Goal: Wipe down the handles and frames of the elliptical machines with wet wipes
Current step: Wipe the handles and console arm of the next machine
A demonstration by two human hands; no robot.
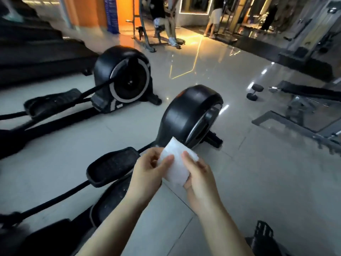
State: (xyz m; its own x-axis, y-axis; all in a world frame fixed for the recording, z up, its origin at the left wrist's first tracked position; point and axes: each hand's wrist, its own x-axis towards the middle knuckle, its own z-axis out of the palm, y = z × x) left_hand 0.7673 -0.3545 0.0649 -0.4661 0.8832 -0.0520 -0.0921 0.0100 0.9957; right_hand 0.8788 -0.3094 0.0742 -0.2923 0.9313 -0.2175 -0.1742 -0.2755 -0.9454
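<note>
A white wet wipe (pixel 176 163) is held between both hands, above the floor in front of the near elliptical machine. My left hand (pixel 147 172) pinches its left edge with thumb and fingers. My right hand (pixel 198 178) grips its right side, thumb on top. The near elliptical's black flywheel housing (pixel 190 115) sits just beyond the wipe, with its black foot pedal (pixel 112 165) to the left of my hands. A second elliptical's flywheel housing (pixel 123 76) and pedal (pixel 53 102) stand farther left. No handles are in view.
A black dumbbell (pixel 255 91) lies on the glossy tiled floor at right, near a grey weight bench (pixel 302 106). Two people (pixel 166 19) stand by equipment at the back. A treadmill (pixel 36 50) fills the far left.
</note>
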